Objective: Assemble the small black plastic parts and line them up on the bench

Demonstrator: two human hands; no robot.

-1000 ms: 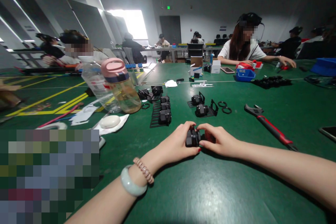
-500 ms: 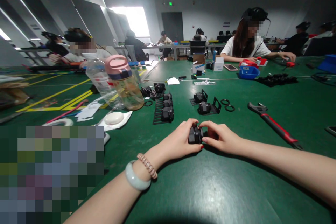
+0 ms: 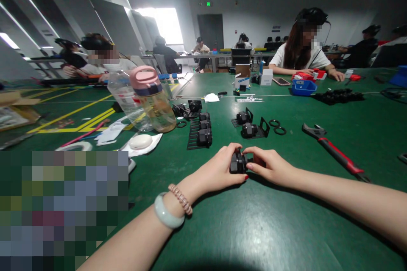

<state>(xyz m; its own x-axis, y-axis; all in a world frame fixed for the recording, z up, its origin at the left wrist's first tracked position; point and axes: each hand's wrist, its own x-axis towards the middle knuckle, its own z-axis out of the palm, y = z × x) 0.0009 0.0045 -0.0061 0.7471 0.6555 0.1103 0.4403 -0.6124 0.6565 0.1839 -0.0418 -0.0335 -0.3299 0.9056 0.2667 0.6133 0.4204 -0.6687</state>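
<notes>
Our left hand (image 3: 219,168) and right hand (image 3: 269,166) grip a cable gland (image 3: 237,164); toward the desk's (image 3: 241,228) far edge, bracketed glands (image 3: 204,137) look done, rings (image 3: 280,131) unfitted.

The bench (image 3: 216,237) is smooth and shiny. The held part (image 3: 235,165) looks like plastic. The wrench head (image 3: 312,132) looks like dull metal.

Between left hand (image 3: 222,164) and right hand (image 3: 270,164), can count one black fitting (image 3: 238,164). Straight beyond this grip, see two more fittings (image 3: 249,130), and beyond to the left, three similar fittings (image 3: 204,136) in one row. Beyond to the right, see exactly two black rings (image 3: 280,134) and one wrench (image 3: 337,153). Further to the left, count two bottles (image 3: 158,108).
</notes>
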